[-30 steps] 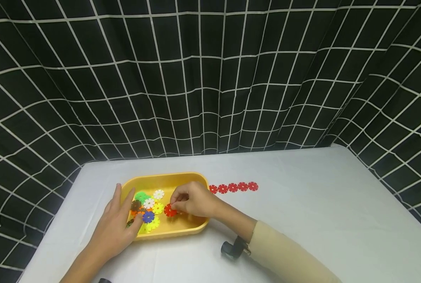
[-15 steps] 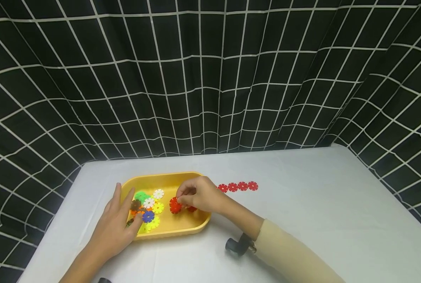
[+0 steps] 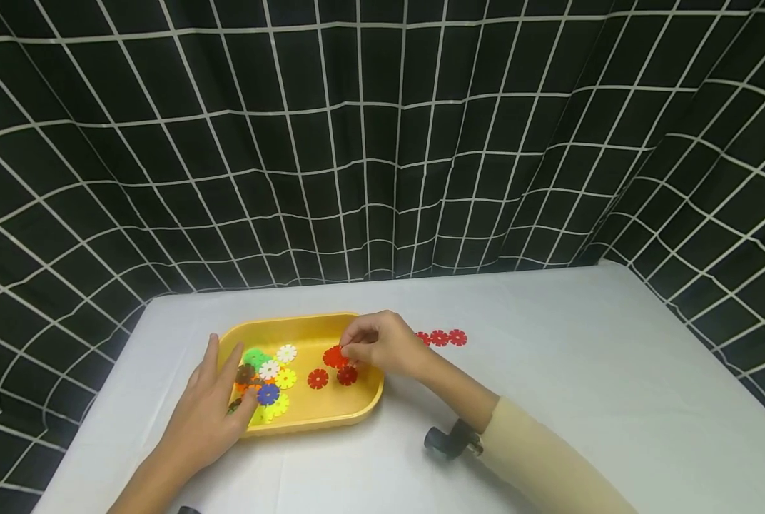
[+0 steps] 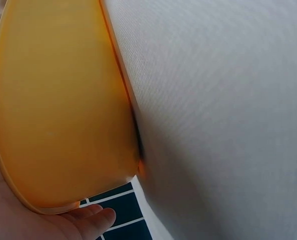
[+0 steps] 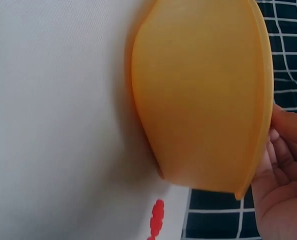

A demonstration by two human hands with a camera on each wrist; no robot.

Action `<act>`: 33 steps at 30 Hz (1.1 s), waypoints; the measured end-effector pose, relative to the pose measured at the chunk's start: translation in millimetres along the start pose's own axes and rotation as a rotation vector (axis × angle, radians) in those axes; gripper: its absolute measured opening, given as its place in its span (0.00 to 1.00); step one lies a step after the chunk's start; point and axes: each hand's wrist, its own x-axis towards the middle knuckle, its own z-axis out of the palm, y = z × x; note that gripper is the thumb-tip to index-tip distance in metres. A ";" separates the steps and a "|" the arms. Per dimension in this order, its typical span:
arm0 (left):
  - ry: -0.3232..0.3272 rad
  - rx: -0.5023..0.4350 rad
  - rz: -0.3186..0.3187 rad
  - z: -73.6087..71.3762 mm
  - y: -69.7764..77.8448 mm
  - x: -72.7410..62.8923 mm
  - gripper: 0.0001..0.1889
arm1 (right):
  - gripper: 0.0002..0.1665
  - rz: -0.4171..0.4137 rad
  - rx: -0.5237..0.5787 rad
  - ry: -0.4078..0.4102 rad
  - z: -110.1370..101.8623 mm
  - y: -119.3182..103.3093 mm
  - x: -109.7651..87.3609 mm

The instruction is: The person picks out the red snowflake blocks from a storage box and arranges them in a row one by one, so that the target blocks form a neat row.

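My right hand point(image 3: 385, 346) pinches a red notched plastic disc point(image 3: 334, 357) between thumb and fingertips, above the right part of a yellow tray point(image 3: 305, 424). Two more red discs point(image 3: 317, 379) lie on the tray floor below it. My left hand point(image 3: 205, 407) rests at the tray's left end, fingers spread and fairly straight, its thumb over the pile of discs. That pile holds white, yellow, green, orange, brown and blue discs point(image 3: 268, 394). In the left wrist view the left hand point(image 4: 53, 225) lies against the tray's rim. The right wrist view hides the pinched disc behind the tray wall point(image 5: 203, 100).
A row of red discs point(image 3: 439, 338) lies on the white tabletop point(image 3: 549, 371) right of the tray, partly behind my right hand. A dark curtain point(image 3: 382, 143) with white grid lines stands along the back and sides. A black camera mount point(image 3: 449, 440) sits by the right wrist.
My right hand has moved right and a little away from me with a red disc, uncovering two red discs in the tray. It now covers more of the row. My left hand stays put.
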 end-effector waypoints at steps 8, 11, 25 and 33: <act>-0.004 0.005 -0.008 0.4 0.5 0.1 0.40 | 0.03 0.015 0.031 0.044 -15.9 4.5 -6.8; -0.005 0.006 -0.006 -0.2 0.5 0.1 0.40 | 0.04 0.008 0.040 0.059 -22.9 6.9 -9.7; -0.005 -0.004 -0.005 -1.4 0.7 0.1 0.39 | 0.03 0.062 -0.002 0.161 -55.2 39.0 -22.5; -0.007 -0.001 -0.013 -0.5 0.4 0.0 0.40 | 0.05 0.134 -0.048 0.228 -80.8 61.6 -35.2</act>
